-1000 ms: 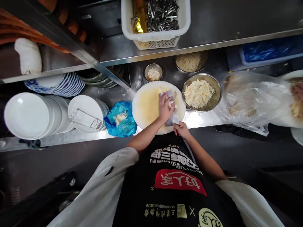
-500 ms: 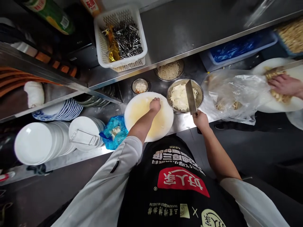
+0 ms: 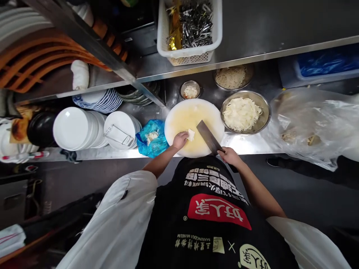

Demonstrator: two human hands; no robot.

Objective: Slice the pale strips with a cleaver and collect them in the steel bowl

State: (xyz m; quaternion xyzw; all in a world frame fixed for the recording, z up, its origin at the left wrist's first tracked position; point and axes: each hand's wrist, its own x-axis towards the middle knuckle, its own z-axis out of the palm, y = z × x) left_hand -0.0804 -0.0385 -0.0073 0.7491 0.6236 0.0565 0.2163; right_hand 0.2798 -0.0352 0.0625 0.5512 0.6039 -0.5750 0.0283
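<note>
Cleaver (image 3: pixel 206 134) slanting over round cutting board (image 3: pixel 185 119), white piece (image 3: pixel 191 135) lying at left hand (image 3: pixel 180 140)

The left hand is holding its fingers bunched close together, their tips touching the left edge of the white piece on the board; whether they are pinching it or only resting against it, one cannot tell. The right hand (image 3: pixel 230 156) is wrapping its fingers around the cleaver's handle, and the blade is pointing up and leftward, just beside the piece and apart from it. Whether the blade is touching the board is hard to make out.

The right hand is covering much of the handle, with its dark end showing below. Right of the board, a metal bowl (image 3: pixel 265 114) is holding white slices (image 3: pixel 241 114); left of it, a blue plastic bag (image 3: pixel 144 145) is surrounding pale pieces (image 3: pixel 152 137), partly hiding them. A clear plastic bag (image 3: pixel 314 116) is blurring its contents, and a perforated white basket (image 3: pixel 190 52) is running off the top edge.
</note>
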